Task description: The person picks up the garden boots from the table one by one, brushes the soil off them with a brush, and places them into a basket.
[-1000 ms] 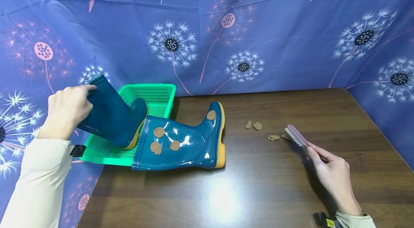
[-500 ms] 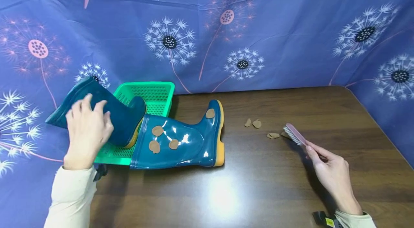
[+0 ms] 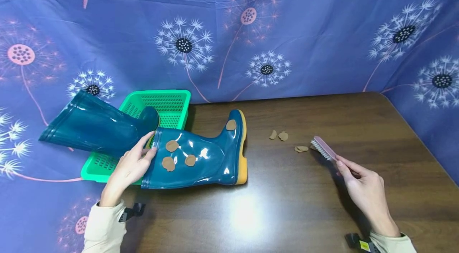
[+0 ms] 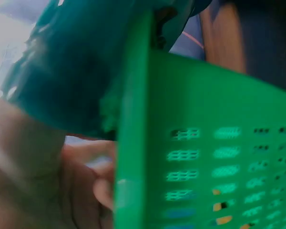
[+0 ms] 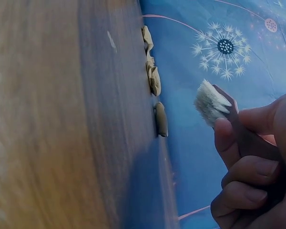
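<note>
In the head view, a dark teal rubber boot with a yellow sole lies on its side, toe up, its shaft end overlapping the basket. Several flat brown patches stick to it. My left hand is at this boot's top rim, thumb and fingers spread apart; the left wrist view is blurred there. A second teal boot leans in the green basket, its shaft jutting out left. At the right, my right hand grips the pink handle of a small brush with white bristles, held above the table.
Several loose brown flakes lie on the wooden table between the boot and the brush. A blue dandelion-print cloth hangs behind the table and along its sides.
My left hand has let go of the boot in the basket and moved right to the lying boot's rim. The released boot's shaft has sunk leftward. The right hand stays almost still with the brush.
</note>
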Tool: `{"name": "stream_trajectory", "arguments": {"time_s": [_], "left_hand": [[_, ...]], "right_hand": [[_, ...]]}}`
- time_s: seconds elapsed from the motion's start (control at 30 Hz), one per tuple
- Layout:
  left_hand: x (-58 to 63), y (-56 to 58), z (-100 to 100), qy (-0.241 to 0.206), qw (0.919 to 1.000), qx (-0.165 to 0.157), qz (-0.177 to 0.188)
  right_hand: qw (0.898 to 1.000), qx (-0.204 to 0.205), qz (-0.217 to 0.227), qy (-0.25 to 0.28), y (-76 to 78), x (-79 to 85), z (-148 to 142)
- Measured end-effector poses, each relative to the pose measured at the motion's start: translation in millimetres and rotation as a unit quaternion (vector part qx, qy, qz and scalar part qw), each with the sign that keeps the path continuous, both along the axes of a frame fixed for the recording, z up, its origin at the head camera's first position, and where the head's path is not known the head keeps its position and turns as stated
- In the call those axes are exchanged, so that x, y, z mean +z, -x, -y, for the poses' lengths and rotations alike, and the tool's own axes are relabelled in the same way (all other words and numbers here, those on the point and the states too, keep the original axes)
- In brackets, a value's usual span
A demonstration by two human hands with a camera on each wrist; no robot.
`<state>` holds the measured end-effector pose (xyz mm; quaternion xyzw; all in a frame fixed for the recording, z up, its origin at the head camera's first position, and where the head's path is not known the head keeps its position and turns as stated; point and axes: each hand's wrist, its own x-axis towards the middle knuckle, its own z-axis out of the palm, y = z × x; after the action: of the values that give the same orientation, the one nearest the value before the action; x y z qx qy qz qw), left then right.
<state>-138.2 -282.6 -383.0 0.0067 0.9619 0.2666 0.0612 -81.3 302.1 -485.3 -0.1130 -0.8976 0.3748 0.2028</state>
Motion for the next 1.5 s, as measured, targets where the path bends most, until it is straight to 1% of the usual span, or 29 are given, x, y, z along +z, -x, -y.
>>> {"name": "stream_trajectory", "arguments": {"time_s": [0.07,0.13,0.2,0.3,0.33,0.4,0.47,0.53,0.63,0.73,0.87,0.97,1.1,1.17,1.27,1.33,1.4,1.5], "left_hand": [[-4.5,-1.5,-0.2,-0.019,0.9997,0.006,-0.016],[-9.7,-2.3,-2.0,-0.046,0.9979,0.015,-0.044],[-14.6,-2.5,-5.0,-0.072,0.9941,0.025,-0.077],[-21.7,-2.1,-14.3,-0.103,0.9877,0.028,-0.114],[-23.7,-2.0,-18.4,-0.108,0.9863,0.028,-0.121],[-26.6,-2.0,-27.7,-0.119,0.9848,0.029,-0.123],[-27.9,-2.5,-38.3,-0.134,0.9832,0.032,-0.119],[-27.1,-3.0,-48.9,-0.161,0.9796,0.04,-0.114],[-21.7,-3.5,-64.3,-0.199,0.9732,0.048,-0.105],[-12.4,-0.8,-79.8,-0.216,0.9698,0.049,-0.101],[4.3,4.6,-97.5,-0.221,0.969,0.041,-0.102],[17.3,7.3,-106.6,-0.218,0.9705,0.034,-0.098],[34.1,10.2,-116.3,-0.214,0.9733,0.014,-0.083],[40.7,11.2,-119.5,-0.218,0.9732,0.002,-0.073],[46.7,12.6,-121.7,-0.223,0.9728,-0.008,-0.062],[47.7,14.2,-122.5,-0.23,0.9714,-0.013,-0.058],[48.2,14.9,-123.3,-0.233,0.9708,-0.015,-0.054],[48.8,15.5,-123.4,-0.232,0.9709,-0.016,-0.057]], "right_hand": [[1.0,0.002,-0.003,-0.002,0.2,-0.2,0.4],[1.0,0.005,-0.004,-0.003,0.3,-0.8,0.9],[1.0,0.007,-0.006,-0.002,0.1,-1.3,1.6],[1.0,0.009,-0.008,0.002,-0.2,-2.3,2.4],[1.0,0.009,-0.009,0.004,-0.2,-2.6,2.7],[1.0,0.01,-0.008,0.009,0.0,-3.0,3.3],[1.0,0.011,-0.006,0.014,0.5,-4.1,4.0],[1.0,0.012,-0.003,0.017,1.0,-4.1,5.6],[1.0,0.018,-0.005,0.018,1.2,-2.3,9.9],[0.999,0.031,-0.017,0.017,1.8,-0.4,17.0],[0.998,0.063,-0.029,0.01,3.0,1.9,32.5],[0.996,0.085,-0.04,0.005,5.1,4.8,46.9],[0.991,0.107,-0.074,-0.006,10.6,12.2,61.3],[0.988,0.117,-0.097,-0.017,14.1,17.6,67.1],[0.981,0.142,-0.129,-0.034,23.9,25.4,79.0],[0.977,0.154,-0.141,-0.045,31.9,29.7,88.2],[0.974,0.166,-0.143,-0.05,40.6,32.2,97.3],[0.974,0.168,-0.14,-0.054,54.3,33.9,110.3]]}}
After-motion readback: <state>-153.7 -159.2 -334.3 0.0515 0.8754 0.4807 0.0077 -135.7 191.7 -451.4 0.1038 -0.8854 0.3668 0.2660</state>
